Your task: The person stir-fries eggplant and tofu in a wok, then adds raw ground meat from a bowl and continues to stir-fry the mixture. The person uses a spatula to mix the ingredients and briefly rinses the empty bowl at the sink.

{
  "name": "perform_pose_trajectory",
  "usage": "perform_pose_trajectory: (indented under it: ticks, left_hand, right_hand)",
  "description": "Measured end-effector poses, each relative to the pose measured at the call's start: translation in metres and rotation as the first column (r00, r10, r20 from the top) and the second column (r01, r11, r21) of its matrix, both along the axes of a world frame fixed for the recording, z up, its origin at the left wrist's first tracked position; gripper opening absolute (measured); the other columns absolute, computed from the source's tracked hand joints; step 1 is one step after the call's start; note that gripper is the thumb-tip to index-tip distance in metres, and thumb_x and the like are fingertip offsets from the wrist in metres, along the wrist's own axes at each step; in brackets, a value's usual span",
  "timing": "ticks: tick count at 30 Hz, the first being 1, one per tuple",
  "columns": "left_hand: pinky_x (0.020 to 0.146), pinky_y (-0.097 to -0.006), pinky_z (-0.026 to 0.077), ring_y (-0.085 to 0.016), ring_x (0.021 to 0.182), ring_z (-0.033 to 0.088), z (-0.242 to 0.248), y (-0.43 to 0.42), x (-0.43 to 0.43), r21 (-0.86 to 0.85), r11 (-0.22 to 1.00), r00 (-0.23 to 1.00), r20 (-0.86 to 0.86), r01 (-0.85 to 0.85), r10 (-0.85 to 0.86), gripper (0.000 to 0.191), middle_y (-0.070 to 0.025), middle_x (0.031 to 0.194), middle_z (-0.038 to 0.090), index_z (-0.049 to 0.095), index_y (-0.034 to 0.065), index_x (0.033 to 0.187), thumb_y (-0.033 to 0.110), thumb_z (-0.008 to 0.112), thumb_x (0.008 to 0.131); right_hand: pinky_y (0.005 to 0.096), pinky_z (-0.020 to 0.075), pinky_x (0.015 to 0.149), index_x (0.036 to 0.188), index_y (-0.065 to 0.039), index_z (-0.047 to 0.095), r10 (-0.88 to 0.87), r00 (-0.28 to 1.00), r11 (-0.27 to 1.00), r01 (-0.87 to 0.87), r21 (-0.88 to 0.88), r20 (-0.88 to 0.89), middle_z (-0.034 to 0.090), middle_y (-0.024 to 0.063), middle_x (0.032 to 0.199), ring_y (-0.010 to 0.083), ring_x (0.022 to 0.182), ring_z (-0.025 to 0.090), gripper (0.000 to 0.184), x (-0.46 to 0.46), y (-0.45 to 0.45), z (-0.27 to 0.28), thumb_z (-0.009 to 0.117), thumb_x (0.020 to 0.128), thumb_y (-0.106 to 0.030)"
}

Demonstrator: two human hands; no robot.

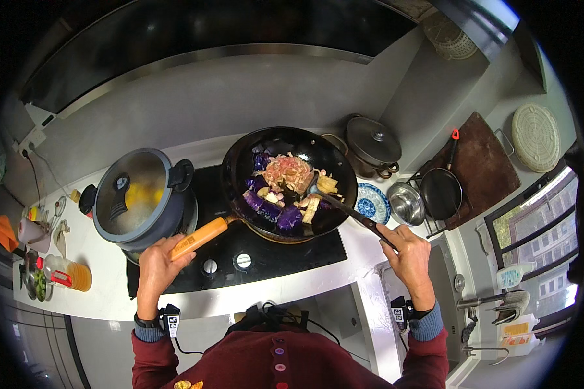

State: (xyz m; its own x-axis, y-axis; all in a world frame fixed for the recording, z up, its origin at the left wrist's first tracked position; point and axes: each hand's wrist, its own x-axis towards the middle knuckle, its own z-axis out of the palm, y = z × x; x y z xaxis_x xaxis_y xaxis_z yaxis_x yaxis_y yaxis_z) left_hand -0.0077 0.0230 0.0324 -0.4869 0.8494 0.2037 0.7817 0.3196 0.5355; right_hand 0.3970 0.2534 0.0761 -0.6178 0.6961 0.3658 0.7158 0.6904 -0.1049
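Note:
My left hand grips the wooden handle of a black wok on the right burner of the stove. Inside the wok lie purple-skinned eggplant pieces, pinkish sliced meat and pale pieces that look like garlic. My right hand holds a metal spatula by its dark handle; the spatula's head is among the food at the wok's right side. A lidded blue-grey pot with yellow food under its glass lid stands on the left burner.
Right of the wok are a blue-patterned plate, a steel bowl, a small frying pan and a lidded dark pot. A sink lies at the right. An oil jug stands on the left counter; the range hood hangs beyond.

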Motion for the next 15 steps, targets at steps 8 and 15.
perform_pose_trajectory:
  ticks: [8,15]
  left_hand:
    - [0.065,-0.0379,0.049,-0.031,0.069,0.064,-0.001,0.000,-0.001,0.009,1.000,1.000,-0.015,0.012,-0.012,0.043,-0.0143,0.079,0.065,0.072,0.0049,0.111,0.024,0.082,0.075]
    - [0.066,-0.0381,0.050,-0.032,0.071,0.065,-0.006,-0.002,-0.004,0.024,0.999,1.000,-0.010,0.027,-0.027,0.043,-0.0139,0.080,0.066,0.071,0.0065,0.112,0.026,0.082,0.075]
  right_hand:
    - [0.0358,0.0473,0.057,0.114,-0.017,0.074,0.093,0.995,0.996,-0.094,-0.002,-0.035,0.057,0.0054,0.075,0.0240,0.062,0.060,0.037,-0.004,-0.007,-0.001,0.074,0.078,-0.013]
    - [0.0385,0.0492,0.058,0.114,-0.018,0.073,-0.013,0.998,0.995,0.018,0.094,-0.054,0.060,0.0064,0.077,0.0268,0.067,0.064,0.038,-0.017,0.019,-0.009,0.075,0.077,-0.015]
